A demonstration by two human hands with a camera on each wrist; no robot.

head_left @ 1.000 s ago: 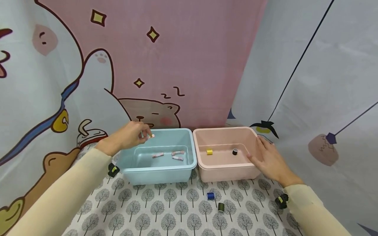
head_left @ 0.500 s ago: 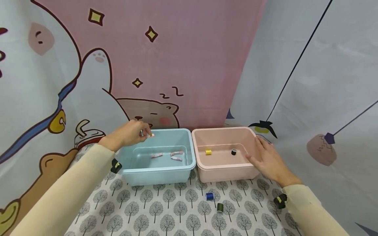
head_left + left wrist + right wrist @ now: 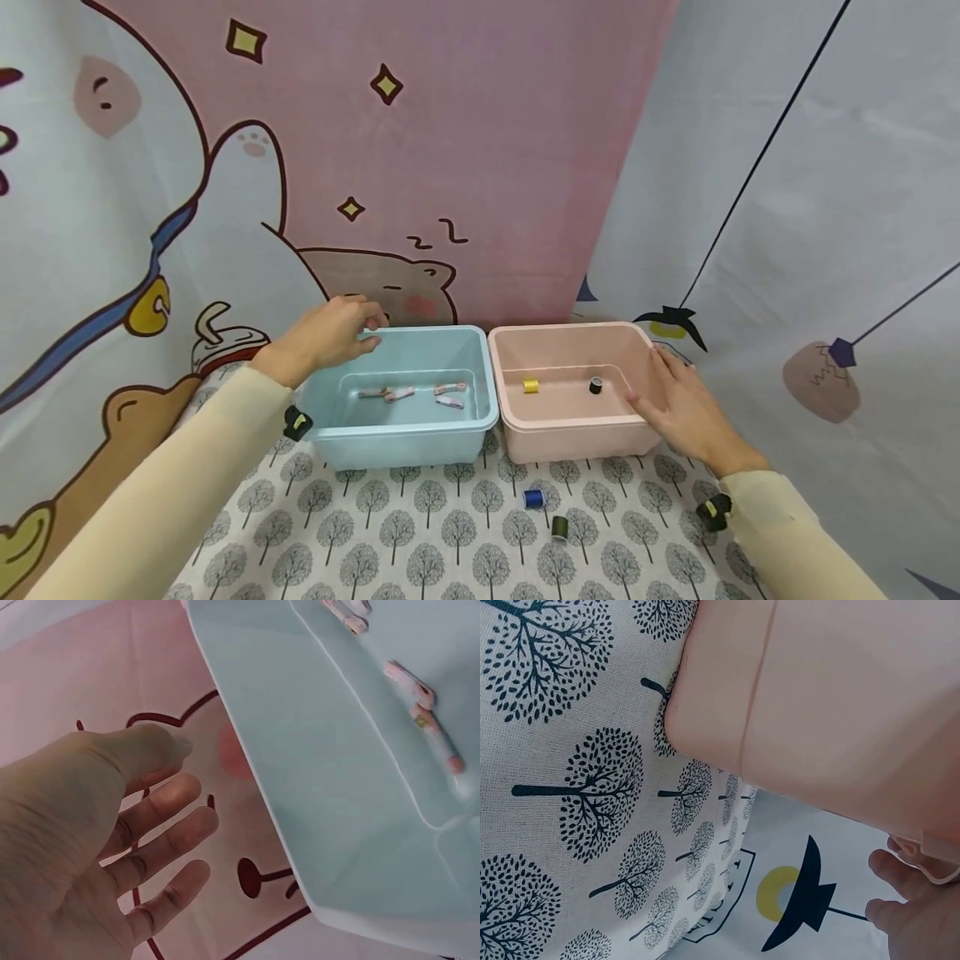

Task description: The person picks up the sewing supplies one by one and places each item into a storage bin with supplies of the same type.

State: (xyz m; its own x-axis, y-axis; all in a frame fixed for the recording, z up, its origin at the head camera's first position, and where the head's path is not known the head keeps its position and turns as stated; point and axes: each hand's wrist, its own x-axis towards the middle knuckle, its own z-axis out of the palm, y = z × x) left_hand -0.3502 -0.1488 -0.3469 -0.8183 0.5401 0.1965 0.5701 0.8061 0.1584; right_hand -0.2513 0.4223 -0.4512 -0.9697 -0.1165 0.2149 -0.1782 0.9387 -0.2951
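My left hand (image 3: 330, 337) hovers over the left rim of the light blue bin (image 3: 405, 432), its fingers loosely spread with nothing between them. Several small pink-and-white clothespins (image 3: 450, 388) lie on that bin's floor. At the left end, one clothespin (image 3: 437, 739) with a gold-coloured spring touches another clothespin (image 3: 410, 684). My right hand (image 3: 690, 408) holds the right rim of the pink bin (image 3: 577, 423), thumb on the inner side and fingers outside. Inside the pink bin are a yellow thread spool (image 3: 531, 386) and a black thread spool (image 3: 596, 385).
The two bins stand side by side on a tree-print cloth (image 3: 427, 533). In front of the pink bin, a blue thread spool (image 3: 533, 498) and a dark green thread spool (image 3: 559, 527) rest on the cloth. A cartoon curtain (image 3: 487, 167) hangs close behind.
The clothespin pinched in my left hand has been let go and now lies in the blue bin. The left fingers have spread and lifted slightly. My right hand stays on the pink bin.
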